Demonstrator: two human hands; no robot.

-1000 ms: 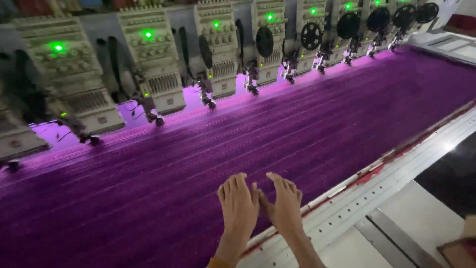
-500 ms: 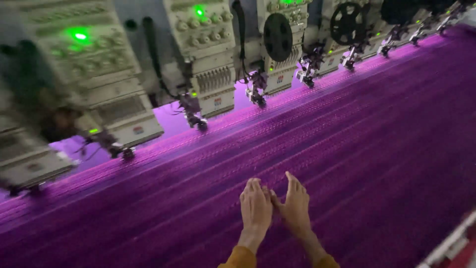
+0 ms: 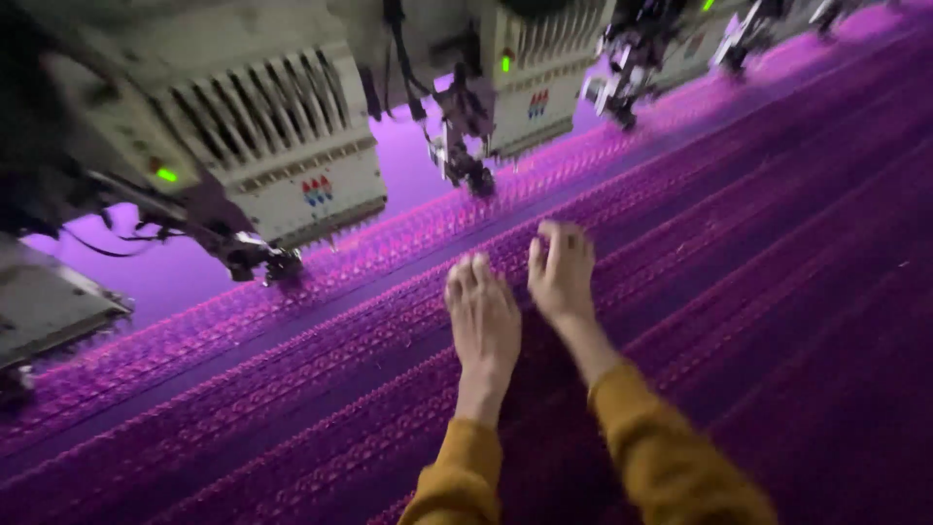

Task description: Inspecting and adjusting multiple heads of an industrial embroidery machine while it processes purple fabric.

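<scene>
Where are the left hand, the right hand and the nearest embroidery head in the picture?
left hand (image 3: 483, 326), head view, on the back of the hand.
right hand (image 3: 561, 275), head view, on the back of the hand.
embroidery head (image 3: 282, 156), head view, on its cream front panel.

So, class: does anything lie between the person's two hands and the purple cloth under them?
Nothing visible does. The left hand and the right hand lie flat on the purple cloth, palms down, side by side. The nearest embroidery head hangs beyond the fingertips, not over them.
</scene>
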